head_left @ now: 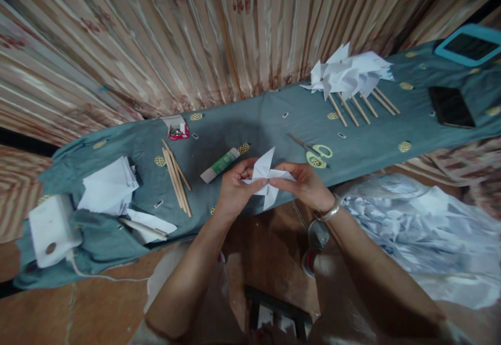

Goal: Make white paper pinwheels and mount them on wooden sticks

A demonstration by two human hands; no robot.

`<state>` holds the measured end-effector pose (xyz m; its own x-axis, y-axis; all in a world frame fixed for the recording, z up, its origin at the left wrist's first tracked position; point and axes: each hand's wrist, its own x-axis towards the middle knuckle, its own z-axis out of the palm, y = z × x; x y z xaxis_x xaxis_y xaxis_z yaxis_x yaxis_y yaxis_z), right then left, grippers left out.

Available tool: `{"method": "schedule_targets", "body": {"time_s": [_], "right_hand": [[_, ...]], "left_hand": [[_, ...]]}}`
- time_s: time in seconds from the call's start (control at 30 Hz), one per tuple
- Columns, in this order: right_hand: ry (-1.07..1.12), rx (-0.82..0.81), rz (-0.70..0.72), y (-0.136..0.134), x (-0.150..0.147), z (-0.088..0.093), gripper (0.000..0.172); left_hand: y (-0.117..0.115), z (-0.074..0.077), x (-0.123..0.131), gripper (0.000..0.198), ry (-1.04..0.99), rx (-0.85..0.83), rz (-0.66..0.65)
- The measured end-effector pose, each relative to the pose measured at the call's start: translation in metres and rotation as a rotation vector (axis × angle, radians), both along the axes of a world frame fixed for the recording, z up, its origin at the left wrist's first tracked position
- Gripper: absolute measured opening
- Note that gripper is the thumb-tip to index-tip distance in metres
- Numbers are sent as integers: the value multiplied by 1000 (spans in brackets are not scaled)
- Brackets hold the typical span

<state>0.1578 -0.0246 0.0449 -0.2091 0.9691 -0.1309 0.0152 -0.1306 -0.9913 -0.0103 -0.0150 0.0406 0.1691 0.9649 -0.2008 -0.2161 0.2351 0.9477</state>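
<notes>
A white paper pinwheel (266, 168) is held between my two hands over the front edge of the table. My left hand (239, 184) grips its left side, thumb near the centre. On its right side my right hand (307, 184) pinches it, with the thumb also close to the middle. The fingers behind the paper are partly hidden. Just beyond my left hand lies a glue stick (221, 165) with a green label. Scissors (318, 154) with light green handles rest beyond my right hand.
Wooden sticks (176, 183), a small red box (178, 130) and stacked paper (109, 186) lie left, beside a white power block (55, 230). Pinwheels on sticks (348, 76), a phone (451, 106) and a blue-framed tablet (467, 45) are right. A plastic bag of paper (426, 230) stands below.
</notes>
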Motion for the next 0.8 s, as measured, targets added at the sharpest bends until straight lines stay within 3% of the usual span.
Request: {"method": "schedule_targets", "body": {"time_s": [0.43, 0.8], "right_hand": [[-90, 10, 56, -1, -2, -1, 26], [-62, -38, 84, -5, -4, 4, 33]], "left_hand": [[-5, -3, -4, 53, -108, -50, -48], [-10, -1, -4, 56, -150, -81, -1]]}}
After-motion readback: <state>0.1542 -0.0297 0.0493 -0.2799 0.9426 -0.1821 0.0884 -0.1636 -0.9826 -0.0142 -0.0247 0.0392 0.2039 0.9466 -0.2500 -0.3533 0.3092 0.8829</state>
